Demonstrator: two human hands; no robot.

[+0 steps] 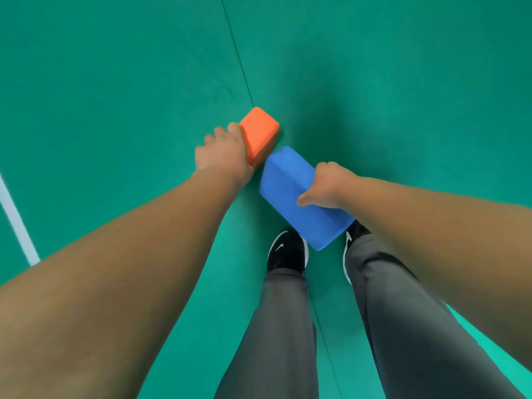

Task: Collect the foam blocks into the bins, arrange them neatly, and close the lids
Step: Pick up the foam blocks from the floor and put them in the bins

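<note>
1. Materials first: we've got two foam bricks, both matte and soft-looking with rounded edges. One is an orange block point(260, 132), the other a blue block point(288, 191).
2. Under them is a green floor point(115, 82) with a fine grainy texture. A thin dark seam point(236, 53) runs away from us, and there's a white line point(17, 220) off to the left.
3. The blue block's long axis runs diagonally. Its far end points up-left at the orange one, and its near end covers part of the right shoe point(352, 236), so that end's clearly off the floor.
4. The orange block sits just beyond the blue one, and we can't tell if they touch. One corner points away along the seam. The hand hides most of its length, so we can't call its long axis.
5. The left grip point(223, 152) is clamped on the orange block from its left side, fingers curled over the far edge.
6. The right grip point(328, 184) is grasping the blue block at its right edge. The thumb lies flat on the upper face and the fingers wrap round out of sight.
7. Lower down we see grey trousers point(282, 326) and the left shoe point(288, 249), black with a white logo.
</note>
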